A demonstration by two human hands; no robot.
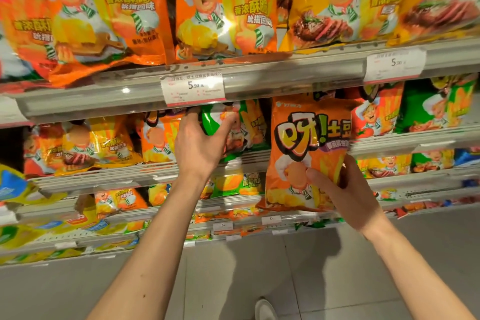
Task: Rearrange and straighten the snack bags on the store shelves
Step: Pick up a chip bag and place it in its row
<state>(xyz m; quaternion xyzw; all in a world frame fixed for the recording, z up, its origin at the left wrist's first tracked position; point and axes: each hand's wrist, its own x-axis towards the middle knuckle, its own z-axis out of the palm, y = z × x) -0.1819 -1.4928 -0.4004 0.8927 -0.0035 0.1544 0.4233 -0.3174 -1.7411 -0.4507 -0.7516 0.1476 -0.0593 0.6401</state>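
Note:
My right hand (345, 187) grips an orange snack bag (306, 143) by its lower right edge and holds it upright in front of the second shelf. My left hand (200, 143) reaches under the upper shelf rail and closes on the top of a green snack bag (244, 127) that stands on the second shelf. Orange bags (161, 138) stand left of the green one. More orange and yellow bags (104, 15) fill the top shelf.
The grey shelf rail (272, 78) with price tags (193, 89) runs just above my left hand. Green and red bags (436, 109) stand at the right. Lower shelves (130, 215) hold smaller bags. Grey floor (285, 280) and a white shoe (263, 309) lie below.

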